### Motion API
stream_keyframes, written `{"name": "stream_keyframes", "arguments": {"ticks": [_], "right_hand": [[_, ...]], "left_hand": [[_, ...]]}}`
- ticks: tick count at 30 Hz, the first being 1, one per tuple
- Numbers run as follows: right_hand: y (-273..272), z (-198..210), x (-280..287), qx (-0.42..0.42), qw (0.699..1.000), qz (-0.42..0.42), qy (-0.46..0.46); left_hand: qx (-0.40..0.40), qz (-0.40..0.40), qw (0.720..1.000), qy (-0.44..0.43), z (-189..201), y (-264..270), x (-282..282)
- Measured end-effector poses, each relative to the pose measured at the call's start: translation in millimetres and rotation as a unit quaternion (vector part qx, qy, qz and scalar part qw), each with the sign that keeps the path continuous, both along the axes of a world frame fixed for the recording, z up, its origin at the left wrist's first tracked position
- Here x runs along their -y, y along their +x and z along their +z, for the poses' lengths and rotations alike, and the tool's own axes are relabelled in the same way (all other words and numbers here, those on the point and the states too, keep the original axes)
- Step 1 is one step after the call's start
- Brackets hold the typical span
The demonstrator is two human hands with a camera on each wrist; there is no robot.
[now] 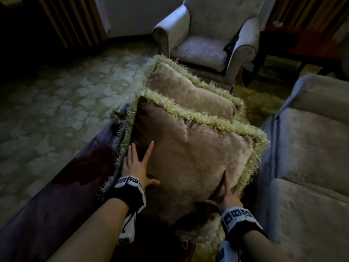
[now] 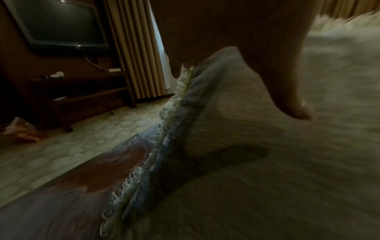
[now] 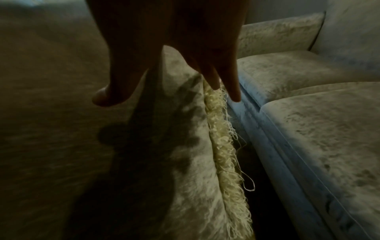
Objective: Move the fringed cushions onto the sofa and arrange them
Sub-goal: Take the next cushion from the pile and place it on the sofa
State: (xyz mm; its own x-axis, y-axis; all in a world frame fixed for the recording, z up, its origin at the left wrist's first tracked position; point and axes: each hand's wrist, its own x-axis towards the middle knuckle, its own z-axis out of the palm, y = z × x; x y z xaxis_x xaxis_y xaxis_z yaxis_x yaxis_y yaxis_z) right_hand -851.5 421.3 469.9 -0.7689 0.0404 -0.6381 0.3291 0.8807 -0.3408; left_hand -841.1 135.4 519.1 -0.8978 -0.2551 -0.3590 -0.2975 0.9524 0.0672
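Observation:
Two tan velvet cushions with pale yellow fringe lie overlapped on a dark wooden table (image 1: 56,214). The near cushion (image 1: 194,161) lies partly over the far cushion (image 1: 187,87). My left hand (image 1: 137,163) lies flat on the near cushion's left side, fingers straight and spread; the left wrist view shows its fingers (image 2: 296,104) over the fabric beside the fringe (image 2: 164,123). My right hand (image 1: 226,197) rests flat on the cushion's lower right, fingers straight, near the fringe (image 3: 224,146). The grey velvet sofa (image 1: 309,148) stands just right of the table.
A grey armchair (image 1: 204,35) stands beyond the cushions. Patterned carpet (image 1: 66,95) spreads to the left. A television (image 2: 55,24) hangs above a dark low cabinet (image 2: 78,91) by curtains at the far left. The sofa seat cushions (image 3: 308,129) lie close beside the table edge.

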Motion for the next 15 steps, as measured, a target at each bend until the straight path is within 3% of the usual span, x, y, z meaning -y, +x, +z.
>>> {"name": "stream_keyframes", "arguments": {"ticks": [7,11,15], "right_hand": [[-48,-33,-8,-0.024,0.999,-0.046,-0.002],[-68,-41,-14,-0.009,0.997,-0.070,-0.024],[-70,-48,-16,-0.027,0.993,-0.098,-0.067]], "left_hand": [[0.085,0.008,0.996,-0.014,-38,-31,52],[0.103,0.047,0.991,0.068,-53,-53,60],[0.065,0.045,0.983,0.168,-69,-56,66]]}}
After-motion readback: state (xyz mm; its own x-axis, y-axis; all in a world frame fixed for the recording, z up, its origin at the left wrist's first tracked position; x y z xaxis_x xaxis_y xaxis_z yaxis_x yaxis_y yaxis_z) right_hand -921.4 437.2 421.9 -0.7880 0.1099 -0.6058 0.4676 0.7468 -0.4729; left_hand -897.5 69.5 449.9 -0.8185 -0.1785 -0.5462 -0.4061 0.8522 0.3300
